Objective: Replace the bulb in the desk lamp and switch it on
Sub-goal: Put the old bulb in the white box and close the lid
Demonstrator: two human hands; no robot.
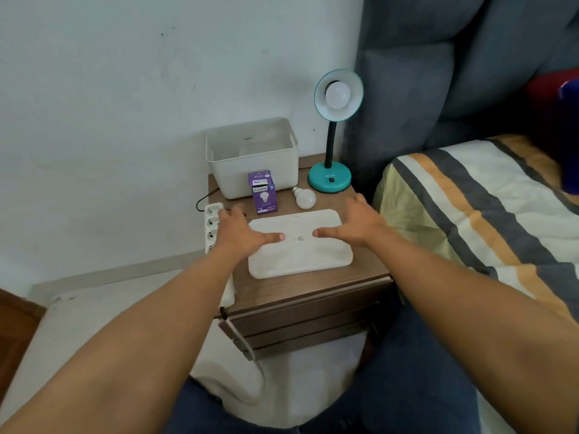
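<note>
Left hand [239, 231]: spread flat and open, palm down, over the left end of the white lid; holds nothing; thumb tip points to the middle of the lid.
Right hand [354, 225]: spread flat and open too, palm down, over the right end of the lid; holds nothing; thumb tip points at the other thumb, with a small gap between.
White lid [300, 250]: flat, near the front edge of the bedside table.
Loose bulb [304, 197]: white, on its side, just behind the lid, between the purple box and the lamp base.
Purple box [264, 193]: bulb box, stands up, top flap open, touching the front of the white bin.
White bin [252, 158]: open top, at the back left corner of the table, by the wall.
Desk lamp [330, 177]: teal base at the back right corner, black bendy neck, teal shade up high facing the camera.
Bulb in lamp [337, 94]: white, sits in the shade, not lit.
Power strip [211, 225]: white, at the left edge of the table, beside the left hand.
Bedside table [313, 292]: brown wood, with drawers in front.
Bed [470, 208]: striped cover, just right of the table.
</note>
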